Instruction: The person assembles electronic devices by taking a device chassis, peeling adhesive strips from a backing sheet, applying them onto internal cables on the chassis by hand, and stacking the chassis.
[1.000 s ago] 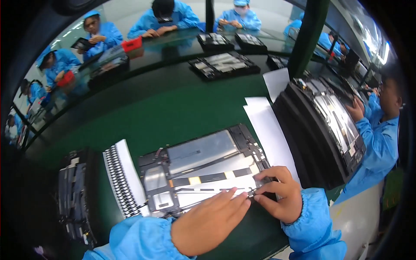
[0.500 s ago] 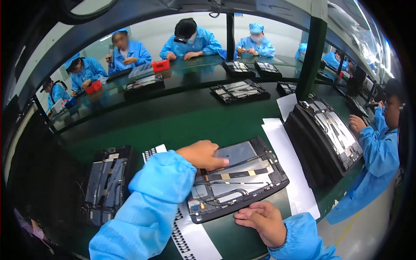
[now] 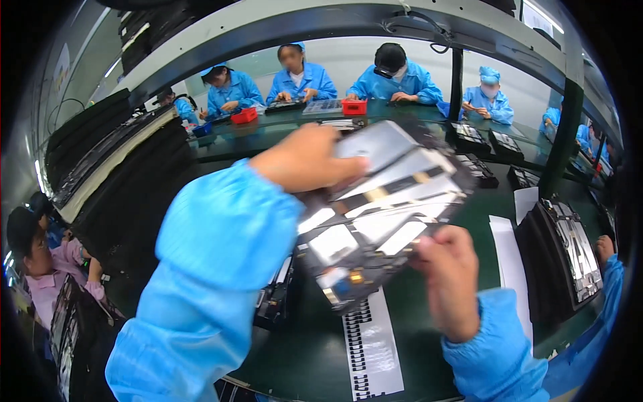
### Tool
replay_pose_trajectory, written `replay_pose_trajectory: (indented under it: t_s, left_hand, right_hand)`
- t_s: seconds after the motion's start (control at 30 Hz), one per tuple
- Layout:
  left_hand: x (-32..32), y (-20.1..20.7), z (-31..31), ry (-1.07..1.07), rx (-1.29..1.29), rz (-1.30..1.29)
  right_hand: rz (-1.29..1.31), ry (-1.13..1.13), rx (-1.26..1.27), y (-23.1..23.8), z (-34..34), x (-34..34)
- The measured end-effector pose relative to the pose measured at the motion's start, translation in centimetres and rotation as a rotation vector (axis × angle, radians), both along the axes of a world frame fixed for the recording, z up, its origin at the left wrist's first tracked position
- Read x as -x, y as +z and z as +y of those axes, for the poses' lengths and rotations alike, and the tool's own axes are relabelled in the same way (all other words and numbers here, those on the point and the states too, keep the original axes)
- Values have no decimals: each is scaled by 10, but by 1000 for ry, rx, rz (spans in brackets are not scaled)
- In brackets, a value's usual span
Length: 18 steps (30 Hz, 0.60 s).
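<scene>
An opened tablet (image 3: 395, 208), its silver plates, dark ribbon cables and small boards exposed, hangs tilted above the green table. My left hand (image 3: 311, 159) is closed on its far left edge, thumb over the top. At its near right edge, my right hand (image 3: 452, 275) pinches with thumb and bent fingers. Motion blurs the tablet, and its underside is hidden. Below it lies a white sheet (image 3: 378, 348) with a row of small black pieces along one side. Another opened tablet (image 3: 273, 301) rests on the table, partly covered by my left sleeve.
A tall stack of black trays (image 3: 127, 181) stands at left. On the right are white paper (image 3: 506, 268) and a black tray stack topped by an opened tablet (image 3: 573, 248). A dark post (image 3: 568, 134) rises there. Co-workers in blue sit across, near red bins (image 3: 354, 106).
The tablet has come up off the table and tilted. My right hand has moved from beside its near edge to gripping it. The view has swung to the left.
</scene>
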State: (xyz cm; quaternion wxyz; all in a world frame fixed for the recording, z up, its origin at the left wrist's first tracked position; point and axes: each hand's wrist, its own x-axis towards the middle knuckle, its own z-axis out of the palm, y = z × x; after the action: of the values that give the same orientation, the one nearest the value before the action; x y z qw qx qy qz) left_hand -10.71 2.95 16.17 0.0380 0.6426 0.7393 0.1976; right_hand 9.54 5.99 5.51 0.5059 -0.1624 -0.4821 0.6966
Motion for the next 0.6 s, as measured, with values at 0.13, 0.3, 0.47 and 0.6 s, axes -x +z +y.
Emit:
replay_pose_trajectory:
  t_s: [0.13,0.3,0.47,0.6]
  left_hand:
    - [29,-29,-67,315,-194,-116]
    - [84,-101,-137,539,-233,-374]
    - [94,-138,-137,582,-97,-416]
    - [96,-147,-146,594,-48,-409]
  right_hand:
    - [-135,212,-79,-33,-1,65]
    - [-401,211,-355,-52,-31,117]
    - [-515,129,-454,-83,-40,126]
    - [-593,-124,-789,-80,-41,125]
